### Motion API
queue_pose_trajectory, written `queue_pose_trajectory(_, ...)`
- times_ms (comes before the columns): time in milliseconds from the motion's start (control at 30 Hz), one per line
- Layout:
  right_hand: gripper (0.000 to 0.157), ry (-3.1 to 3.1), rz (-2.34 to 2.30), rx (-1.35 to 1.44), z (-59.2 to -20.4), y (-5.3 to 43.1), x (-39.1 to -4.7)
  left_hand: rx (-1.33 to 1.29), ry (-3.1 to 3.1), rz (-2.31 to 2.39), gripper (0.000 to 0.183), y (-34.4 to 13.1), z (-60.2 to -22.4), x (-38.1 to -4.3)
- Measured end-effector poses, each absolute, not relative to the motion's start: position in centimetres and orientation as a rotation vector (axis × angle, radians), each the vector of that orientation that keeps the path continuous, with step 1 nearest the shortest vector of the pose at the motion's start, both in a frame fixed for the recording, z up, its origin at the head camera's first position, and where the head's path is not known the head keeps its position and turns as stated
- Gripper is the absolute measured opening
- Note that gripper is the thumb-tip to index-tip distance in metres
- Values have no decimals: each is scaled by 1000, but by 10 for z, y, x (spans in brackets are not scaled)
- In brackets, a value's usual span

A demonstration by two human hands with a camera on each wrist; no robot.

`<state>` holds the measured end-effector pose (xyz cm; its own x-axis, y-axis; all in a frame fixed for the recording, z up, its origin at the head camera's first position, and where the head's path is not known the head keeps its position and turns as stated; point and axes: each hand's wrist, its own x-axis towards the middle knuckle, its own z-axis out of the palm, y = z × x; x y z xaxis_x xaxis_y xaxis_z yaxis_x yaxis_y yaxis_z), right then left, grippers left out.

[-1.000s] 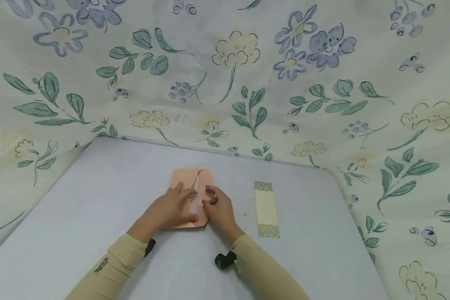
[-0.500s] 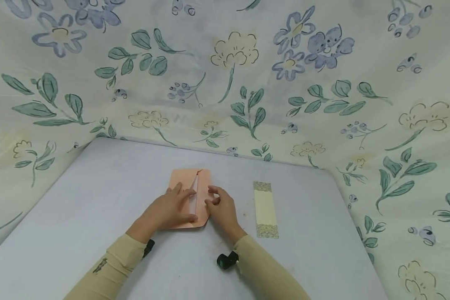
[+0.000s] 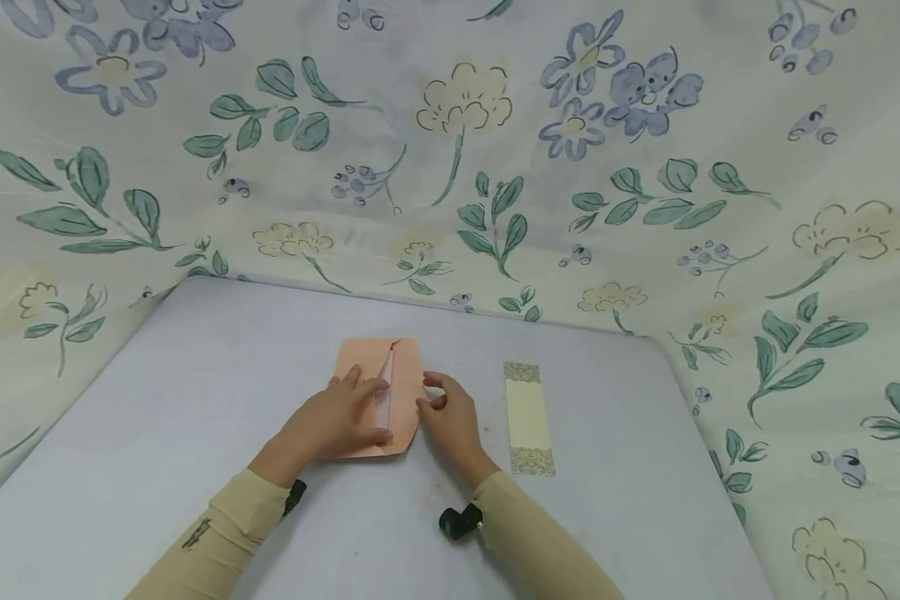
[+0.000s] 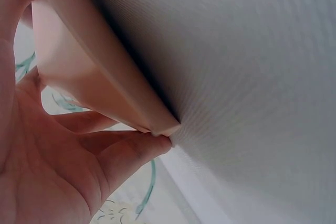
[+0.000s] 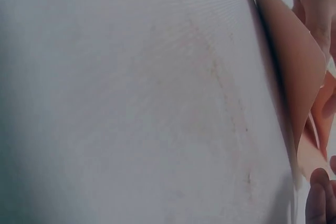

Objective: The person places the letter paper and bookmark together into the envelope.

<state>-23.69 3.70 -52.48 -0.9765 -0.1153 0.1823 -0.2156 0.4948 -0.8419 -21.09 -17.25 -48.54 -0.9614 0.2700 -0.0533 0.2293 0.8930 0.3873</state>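
Note:
A peach folded paper, shaped like an envelope, lies on the table with a narrow slit between its two flaps showing white inside. My left hand rests spread on its left part, thumb and forefinger tips along the slit. In the left wrist view, the thumb touches the lower corner of the folded paper. At the right edge, my right hand has bent fingers and a thumb tip touching the paper; whether it pinches the edge is hidden. In the right wrist view, fingertips appear beside the folded paper.
To the right lies a cream strip with patterned ends. The white table meets a floral cloth behind and at the sides. A black wrist device sits under the right sleeve.
My right hand has slid rightward, from on top of the right flap to the paper's right edge. The left hand stays on the paper. The whole head view shifts slightly.

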Motion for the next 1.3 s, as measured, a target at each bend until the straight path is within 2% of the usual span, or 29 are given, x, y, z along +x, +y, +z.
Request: queue_pose_trajectory(1300,43,-2682,1420,196,-524,60,-238,394,2951,624,85,-175,-489,-212)
